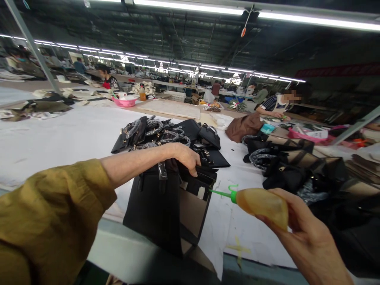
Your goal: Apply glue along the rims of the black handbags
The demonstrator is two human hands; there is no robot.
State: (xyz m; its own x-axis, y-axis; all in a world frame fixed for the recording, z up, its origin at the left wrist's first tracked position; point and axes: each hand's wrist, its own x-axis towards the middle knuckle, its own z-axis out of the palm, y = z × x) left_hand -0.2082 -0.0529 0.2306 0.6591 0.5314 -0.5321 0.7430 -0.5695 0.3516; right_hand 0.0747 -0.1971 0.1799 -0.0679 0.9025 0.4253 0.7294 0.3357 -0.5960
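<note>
The person's left hand (188,156) is clamped over the top edge of a black handbag (157,206), fingers curled down into its mouth. The bag stands upright at the near edge of the desk (59,138). The right hand (308,233) is closed around a soft amber glue bottle (263,202). The bottle's green nozzle (221,193) points left at the bag's open side panel and stops just short of it, so the two hands are apart with the bag's corner between them.

As far as the view shows, this bag looks opened and steadied but not yet glued. The nozzle tip is in the air and no bead or wet line can be seen on the tan lining. A yellowish smear (239,248) on the desk covering below the bottle suggests glue has dripped there.

Behind the left hand lies a pile of black handbags (166,134) with plastic-wrapped handles, and a second heap (297,162) sits to the right. Which of these are finished cannot be told.

Much is hidden. The left forearm and mustard sleeve (50,213) cover part of the bag's top, and its inside is dark. The bag's base drops below the desk edge. The right wrist is cut off by the frame, and the glue level in the bottle is hard to read. A seated co-worker (274,103) works well beyond.
</note>
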